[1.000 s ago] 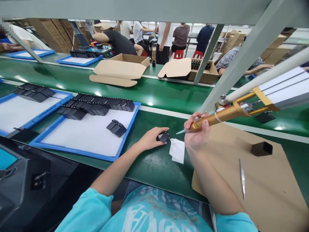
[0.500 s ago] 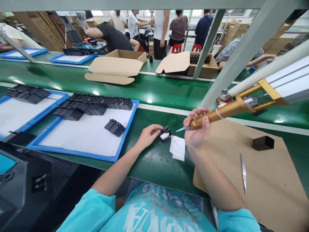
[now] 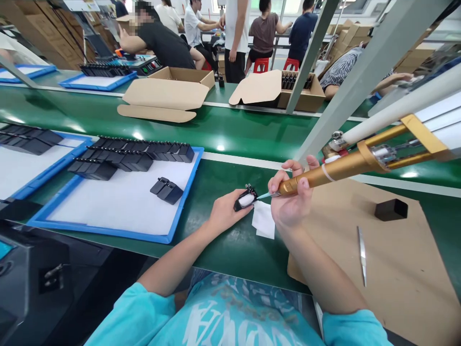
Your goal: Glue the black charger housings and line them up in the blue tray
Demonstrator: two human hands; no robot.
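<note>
My left hand is closed around a small black plug adapter with metal prongs at its top and a white piece in its open side. In my right hand is a gold glue dispenser, held between fingers and thumb. Its pale blue tapered nozzle points left, and the tip is at the adapter's right edge; whether it touches I cannot tell. A folded white tissue lies on the green bench just below the nozzle.
To the left, a blue-rimmed tray bears rows of black adapters and a separate pair. Tweezers and a black housing lie on a cardboard sheet at right. A slanting grey post stands ahead; co-workers sit beyond.
My left hand has moved from touching the adapter with fingertips to gripping and tilting it. The dispenser's nozzle has come left to the adapter's edge. The view has shifted slightly.
</note>
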